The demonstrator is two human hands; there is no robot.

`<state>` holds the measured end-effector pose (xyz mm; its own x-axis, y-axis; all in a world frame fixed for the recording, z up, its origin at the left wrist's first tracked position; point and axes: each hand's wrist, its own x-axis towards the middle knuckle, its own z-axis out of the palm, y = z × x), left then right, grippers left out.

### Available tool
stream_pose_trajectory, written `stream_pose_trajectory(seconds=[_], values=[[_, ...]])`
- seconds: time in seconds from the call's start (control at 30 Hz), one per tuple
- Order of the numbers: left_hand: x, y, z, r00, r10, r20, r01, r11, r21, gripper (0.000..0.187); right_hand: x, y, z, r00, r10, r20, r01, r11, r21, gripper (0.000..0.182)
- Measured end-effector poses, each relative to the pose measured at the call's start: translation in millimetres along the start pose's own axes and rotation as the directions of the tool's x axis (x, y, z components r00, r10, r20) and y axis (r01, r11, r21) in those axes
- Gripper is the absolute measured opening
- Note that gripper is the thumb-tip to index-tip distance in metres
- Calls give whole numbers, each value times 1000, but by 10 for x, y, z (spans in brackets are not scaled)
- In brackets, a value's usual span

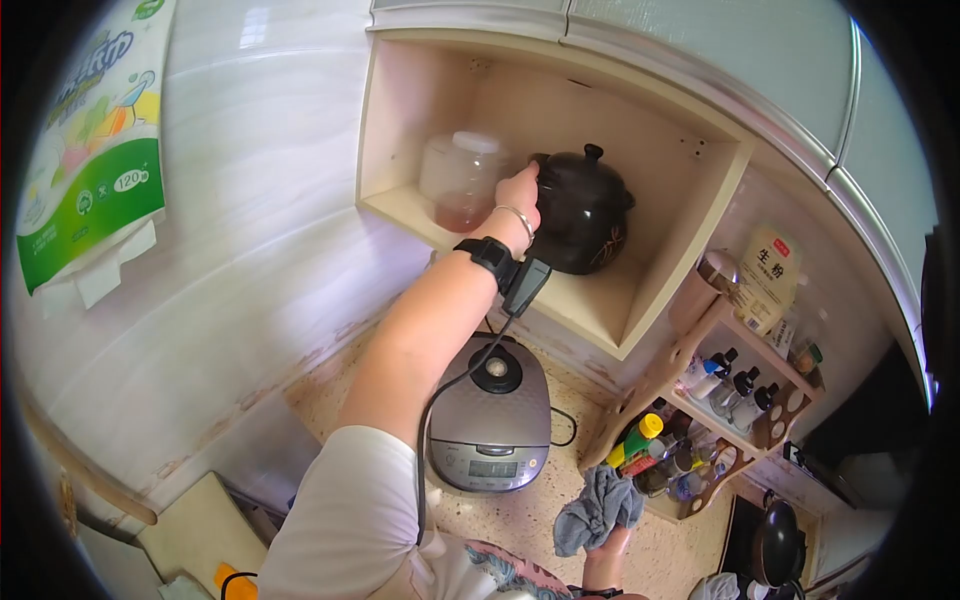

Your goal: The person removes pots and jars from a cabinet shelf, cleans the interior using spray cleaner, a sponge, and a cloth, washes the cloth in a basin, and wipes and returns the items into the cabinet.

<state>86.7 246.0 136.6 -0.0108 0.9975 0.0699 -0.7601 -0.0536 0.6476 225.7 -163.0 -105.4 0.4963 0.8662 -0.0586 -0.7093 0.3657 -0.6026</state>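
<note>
My left hand point(519, 200) reaches up into the open cabinet and is closed at the left side handle of a dark lidded clay pot point(585, 215); some of its fingers are hidden. The pot stands upright on the cabinet floor, with a round knob on its lid. Just left of that hand is a clear jar point(455, 185) with a white lid, looking somewhat blurred. Low over the counter, my right hand point(608, 550) is closed on a crumpled grey cloth point(597, 508).
Below the cabinet point(640, 320) a grey rice cooker point(490, 415) sits on the speckled counter point(470, 520). To its right is a wooden rack point(690, 400) with several bottles and a starch bag point(768, 280). A black pan point(778, 545) lies farther right. Paper towels point(95, 160) hang on the left wall.
</note>
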Motion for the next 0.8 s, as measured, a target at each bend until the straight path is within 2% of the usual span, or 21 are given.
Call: stream_pose_trajectory(seconds=[0.07,0.17,0.2,0.23,0.3,0.37,0.4,0.5,0.53,0.6,0.63,0.7,0.8], values=[[190,-99,-88,991,-43,130,55,995,-87,37,-2,9,-16,1000,-7,21,7,1000,5,40],[21,-33,-133,984,-131,119,139,988,-64,30,86,1,-192,991,24,130,-26,1000,12,41],[-121,44,-115,988,-138,65,140,990,-27,13,140,4,-239,985,38,168,-40,999,10,42],[-177,80,-142,989,-131,64,134,990,-36,13,146,17,-157,977,54,206,-57,998,7,44],[-285,164,-215,991,-118,56,121,991,-58,12,220,11,31,983,45,179,-43,999,-11,47],[-462,311,-297,985,-137,104,146,985,-89,12,331,-10,171,978,67,196,-69,998,1,48],[-541,388,-344,981,-144,127,158,982,-105,12,387,0,322,991,-10,135,13,1000,-18,49],[-679,552,-509,979,-140,147,159,979,-130,13,664,-67,725,921,39,386,-64,997,51,47],[-744,625,-559,974,-146,174,171,975,-141,12,773,-96,871,824,97,558,-172,981,84,50],[-874,763,-666,960,-159,231,199,967,-160,12,863,-77,1239,780,53,623,-124,990,70,52],[-901,817,-727,946,-164,278,213,965,-156,12,843,-41,1435,845,-45,533,37,999,26,53],[-962,921,-838,912,-176,372,242,960,-139,14,982,13,1538,834,-36,551,8,999,53,51],[-1397,1181,-887,921,-123,370,173,979,-105,13,1164,143,1619,846,-21,533,-7,999,51,48]])
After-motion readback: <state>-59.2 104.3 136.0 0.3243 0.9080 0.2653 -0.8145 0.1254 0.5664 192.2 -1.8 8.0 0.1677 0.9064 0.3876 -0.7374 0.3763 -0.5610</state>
